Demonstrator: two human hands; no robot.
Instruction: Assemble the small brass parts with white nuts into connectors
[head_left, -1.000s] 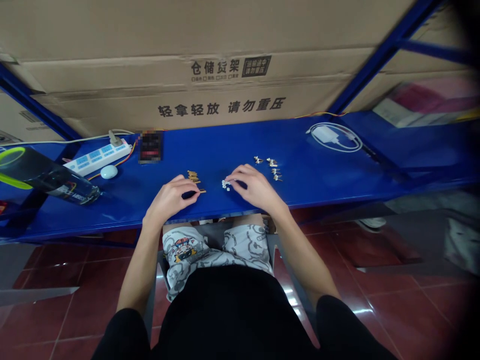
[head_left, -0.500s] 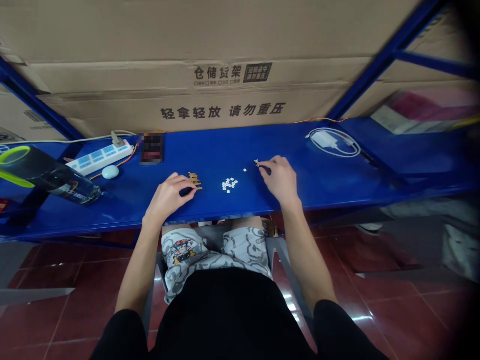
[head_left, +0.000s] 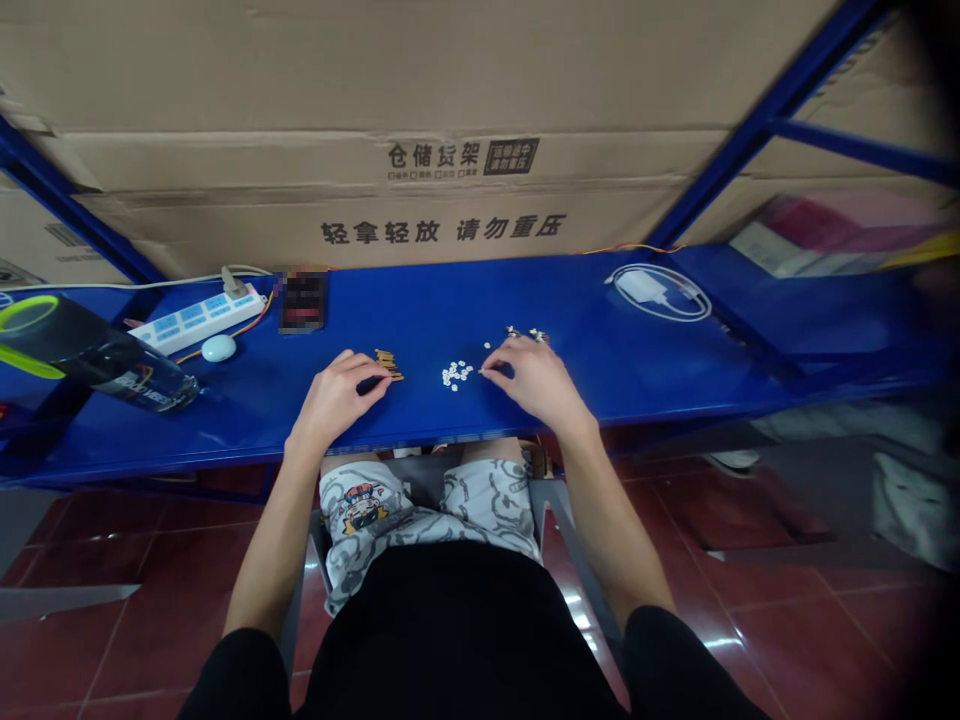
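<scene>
My left hand [head_left: 337, 400] rests on the blue table at the left, closed, its thumb and forefinger pinching the end of the nearest of several small brass-coloured rods [head_left: 385, 359] laid in a row. To the right lies a loose cluster of small white rings [head_left: 455, 374]. Just right of that cluster is my right hand [head_left: 536, 375], thumb and forefinger pinched together; a tiny pale speck shows at their tips, too small to name. Beyond its knuckles lie a few small metallic-and-white pieces [head_left: 537, 335], partly hidden by the hand. A single white ring [head_left: 487, 345] lies apart.
A white power strip [head_left: 199, 320], a dark bottle with a lime-green rim [head_left: 105, 350], a round white object [head_left: 218, 348] and a blurred-out dark box [head_left: 302, 300] stand left. A white charger with coiled cable [head_left: 652, 289] lies right. Cardboard [head_left: 442, 80] backs the table.
My right hand has moved left and toward me, from the small metallic-and-white pieces to beside the white rings; those pieces now lie behind it. My left hand stays at the rods.
</scene>
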